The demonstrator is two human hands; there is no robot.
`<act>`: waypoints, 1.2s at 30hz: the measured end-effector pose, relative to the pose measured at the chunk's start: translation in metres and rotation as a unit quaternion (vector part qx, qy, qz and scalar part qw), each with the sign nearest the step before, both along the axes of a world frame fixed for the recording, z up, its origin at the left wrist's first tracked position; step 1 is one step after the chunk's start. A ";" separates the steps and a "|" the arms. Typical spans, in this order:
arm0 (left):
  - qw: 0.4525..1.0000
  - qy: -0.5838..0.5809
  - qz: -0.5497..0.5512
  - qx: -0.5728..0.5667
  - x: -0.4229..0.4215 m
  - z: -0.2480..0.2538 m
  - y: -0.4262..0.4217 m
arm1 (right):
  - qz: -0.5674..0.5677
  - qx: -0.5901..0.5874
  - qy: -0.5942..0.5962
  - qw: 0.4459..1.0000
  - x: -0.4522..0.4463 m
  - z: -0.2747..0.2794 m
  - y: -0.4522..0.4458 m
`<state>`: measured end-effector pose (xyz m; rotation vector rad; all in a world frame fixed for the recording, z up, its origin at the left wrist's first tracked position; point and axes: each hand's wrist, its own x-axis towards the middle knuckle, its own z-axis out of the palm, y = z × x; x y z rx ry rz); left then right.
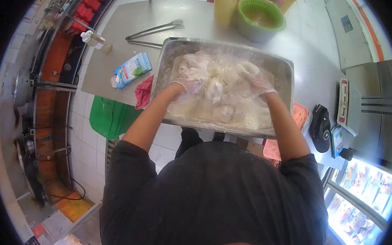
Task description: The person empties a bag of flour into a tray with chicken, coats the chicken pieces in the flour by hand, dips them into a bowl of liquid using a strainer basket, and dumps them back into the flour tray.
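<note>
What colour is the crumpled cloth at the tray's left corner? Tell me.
The cloth is pinkish red, best seen in the head view.

- Tray: silver-grey, holding off-white powder.
- Twelve o'clock of it, container: yellow, orange mark.
- One o'clock, basin: bright green rim, seemingly grey below, though the view is soft there.
- Four o'clock, cap: black, white emblem.
- Six o'clock, shirt: plain black.
- Eight o'clock, bin: green.
- Nine o'clock, cloth: pinkish red.
- Ten o'clock, packet: blue and white, green patch.
</note>
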<state>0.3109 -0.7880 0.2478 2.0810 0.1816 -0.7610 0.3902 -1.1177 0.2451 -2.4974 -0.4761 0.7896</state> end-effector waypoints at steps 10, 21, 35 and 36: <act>0.982 0.184 -0.005 -0.044 -0.009 -0.028 -0.020 | -0.017 0.232 0.377 0.897 -0.051 -0.076 0.035; 0.950 0.067 0.130 -0.278 0.014 -0.069 -0.019 | 0.123 0.074 -0.041 0.989 -0.047 -0.002 0.060; 0.909 -0.367 -0.136 0.141 0.025 -0.119 0.020 | -0.027 0.163 -0.072 0.984 0.005 0.044 0.000; 0.941 -0.233 -0.124 0.210 0.020 -0.094 0.014 | -0.124 0.102 -0.096 0.982 0.015 0.034 0.003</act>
